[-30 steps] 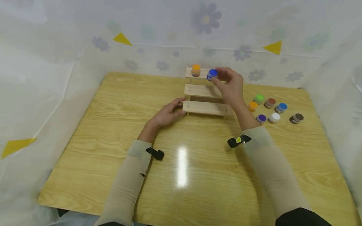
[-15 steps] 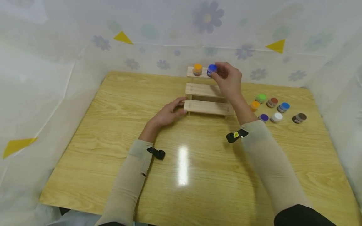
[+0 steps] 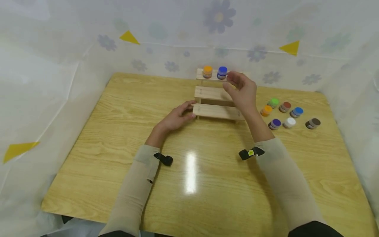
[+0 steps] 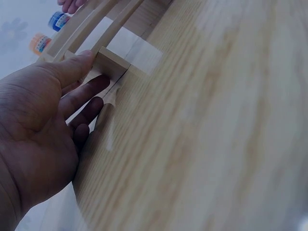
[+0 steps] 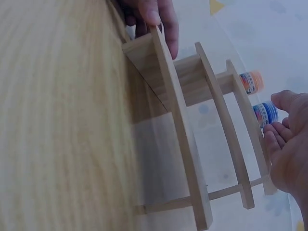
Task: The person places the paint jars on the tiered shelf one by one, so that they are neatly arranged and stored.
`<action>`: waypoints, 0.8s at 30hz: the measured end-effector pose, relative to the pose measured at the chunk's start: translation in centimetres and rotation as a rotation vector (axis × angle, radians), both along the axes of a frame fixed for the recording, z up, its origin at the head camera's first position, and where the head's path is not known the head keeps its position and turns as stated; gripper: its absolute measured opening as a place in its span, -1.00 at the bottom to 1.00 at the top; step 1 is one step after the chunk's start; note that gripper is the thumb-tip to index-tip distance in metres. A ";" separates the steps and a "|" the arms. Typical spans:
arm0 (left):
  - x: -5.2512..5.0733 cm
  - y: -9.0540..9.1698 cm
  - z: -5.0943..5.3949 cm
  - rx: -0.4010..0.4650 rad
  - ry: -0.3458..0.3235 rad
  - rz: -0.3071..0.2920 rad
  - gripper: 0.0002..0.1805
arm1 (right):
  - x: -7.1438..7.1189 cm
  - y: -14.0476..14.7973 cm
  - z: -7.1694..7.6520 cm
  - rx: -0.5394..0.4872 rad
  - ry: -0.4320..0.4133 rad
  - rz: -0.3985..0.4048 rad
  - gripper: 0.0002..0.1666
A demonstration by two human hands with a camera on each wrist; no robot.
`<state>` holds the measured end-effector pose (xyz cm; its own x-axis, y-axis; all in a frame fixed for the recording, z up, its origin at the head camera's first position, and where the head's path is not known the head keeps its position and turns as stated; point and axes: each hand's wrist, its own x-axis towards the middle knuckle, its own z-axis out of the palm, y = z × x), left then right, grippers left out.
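A three-tier wooden rack (image 3: pixel 217 112) stands toward the back of the table. My left hand (image 3: pixel 174 119) holds the left end of its lowest board, thumb on one side and fingers on the other, as the right wrist view also shows. On the top tier sit an orange-lidded paint jar (image 3: pixel 207 72) and, to its right, a blue-lidded paint jar (image 3: pixel 222 73), both upright and slightly apart. Just right of the blue-lidded jar is my right hand (image 3: pixel 243 93), thumb and fingers spread with nothing between them. In the right wrist view, that hand (image 5: pixel 293 144) is beside the blue-lidded jar.
Right of the rack stand several more paint jars, among them a green-lidded one (image 3: pixel 273 102), an orange-lidded one (image 3: pixel 266 111), a purple-lidded one (image 3: pixel 274 124), a white-lidded one (image 3: pixel 289 122) and a dark brown-lidded one (image 3: pixel 313 123). A flower-patterned sheet (image 3: pixel 171 33) hangs behind the table.
My right hand has set the blue-lidded jar on the top tier beside the orange-lidded one, let go and drawn back slightly right and down. My left hand has stayed at the rack.
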<state>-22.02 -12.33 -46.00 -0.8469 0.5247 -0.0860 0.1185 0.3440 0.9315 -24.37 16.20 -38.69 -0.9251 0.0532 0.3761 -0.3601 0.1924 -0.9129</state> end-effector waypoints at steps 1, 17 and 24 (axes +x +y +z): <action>-0.1 0.0 0.0 -0.006 -0.004 0.005 -0.32 | 0.3 0.0 -0.2 -0.011 0.002 0.005 -0.51; 0.0 -0.1 0.2 -0.022 0.018 -0.016 -0.32 | 7.3 0.3 -2.5 -0.067 0.019 0.089 -0.60; 0.0 -0.2 0.2 -0.025 0.005 -0.007 -0.33 | 10.2 0.8 -3.4 -0.061 -0.004 0.124 -0.62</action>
